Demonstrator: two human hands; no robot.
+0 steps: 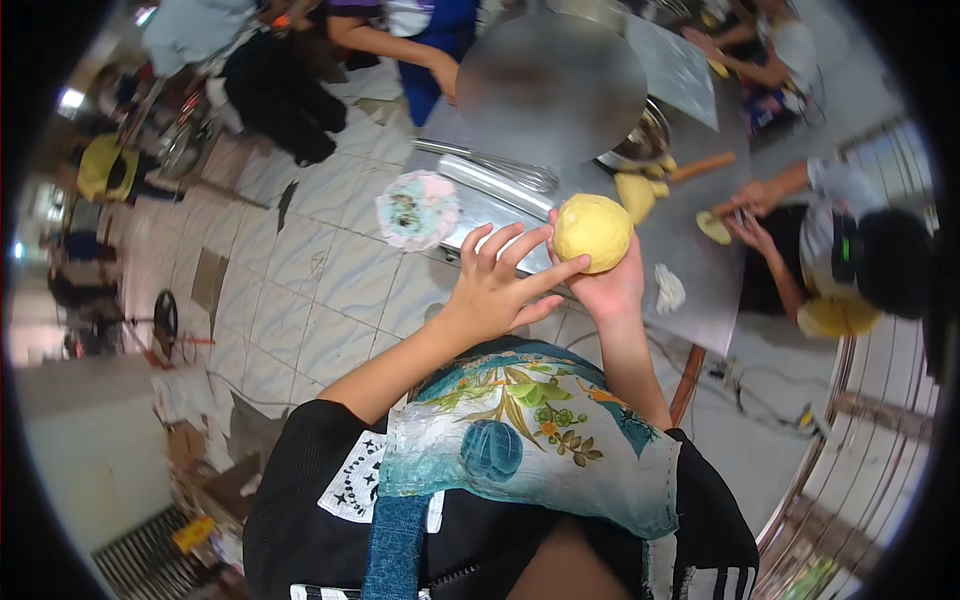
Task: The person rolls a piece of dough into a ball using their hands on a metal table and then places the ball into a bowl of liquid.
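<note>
A smooth ball of yellow dough (593, 233) rests on the upturned palm of my right hand (611, 281), whose fingers curl up around its far left side. My left hand (499, 281) is beside it, back upward and fingers spread, with the index fingertip against the ball's lower edge. Beyond both hands lies a metal table (694, 255). A wire whisk (517, 171) lies there beside a long shiny metal piece. More yellow dough (636, 196) sits just past the ball, near a wooden rolling pin (701, 166) and a metal bowl (646, 139).
A co-worker at the right holds a rolling pin over flattened dough (712, 227). A crumpled white item (669, 289) lies near the table's edge. A pink and pale-blue round item (418, 210) is left of the whisk. Another person's arm reaches in at the top. Cables cross the floor.
</note>
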